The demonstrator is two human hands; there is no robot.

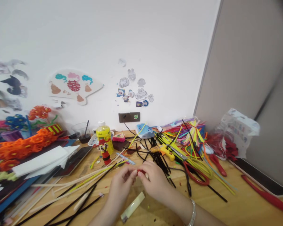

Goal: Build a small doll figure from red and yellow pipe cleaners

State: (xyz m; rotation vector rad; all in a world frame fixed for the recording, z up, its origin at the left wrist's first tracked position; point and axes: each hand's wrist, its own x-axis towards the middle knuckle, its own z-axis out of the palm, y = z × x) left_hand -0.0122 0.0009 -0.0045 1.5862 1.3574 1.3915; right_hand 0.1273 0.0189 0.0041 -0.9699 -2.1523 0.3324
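My left hand [119, 187] and my right hand [155, 182] meet over the wooden table [226, 207], fingers pinched together on a small red piece [141, 172] held between them. I cannot make out what the red piece is. A silver bangle [192, 212] circles my right wrist. Just below my hands lies a pale translucent stick [132, 206]. Black pipe cleaners [160, 160] fan out behind my right hand. Long pale and yellow-green stems [85, 179] lie to the left of my left hand.
A yellow bottle [104, 135], a small red-and-black figure [104, 152], a yellow glue gun [163, 150], red-handled scissors [193, 172] and a pile of coloured pipe cleaners [191, 135] crowd the back. Orange pipe-cleaner flowers [23, 146] and white sheets [44, 160] fill the left. A red knife [265, 194] lies right.
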